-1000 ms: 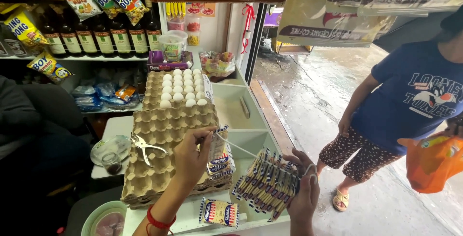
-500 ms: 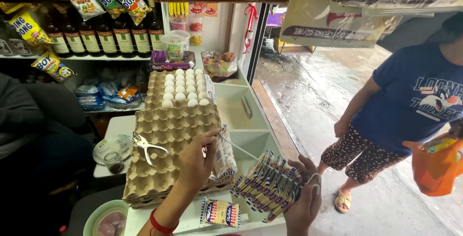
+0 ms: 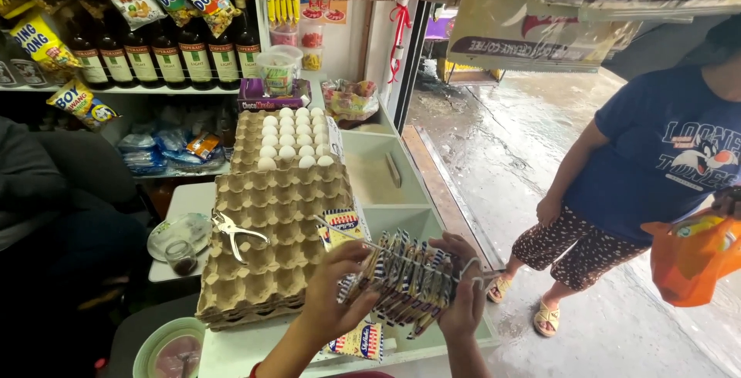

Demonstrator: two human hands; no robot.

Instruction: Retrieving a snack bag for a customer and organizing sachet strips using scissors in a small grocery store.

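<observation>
Your left hand [image 3: 340, 289] now pinches the near-left edge of the strip of sachets [image 3: 405, 281]; a second ago it was raised over the egg trays, fingers on a thin string. Your right hand [image 3: 461, 293] still curls around the strip's right end, which has come up from hanging low to sit between both hands, over the counter's front edge. Its long axis runs left to right, slightly tilted down toward the right, sachets fanned upright. Left of it: a stack of empty cardboard egg trays [image 3: 270, 239] with metal pliers [image 3: 235, 231] on top; behind, a tray of white eggs [image 3: 289, 138]. Shelves of dark bottles [image 3: 166, 57] farther back. Outside, a person in a blue shirt [image 3: 656, 162] on wet pavement.
</observation>
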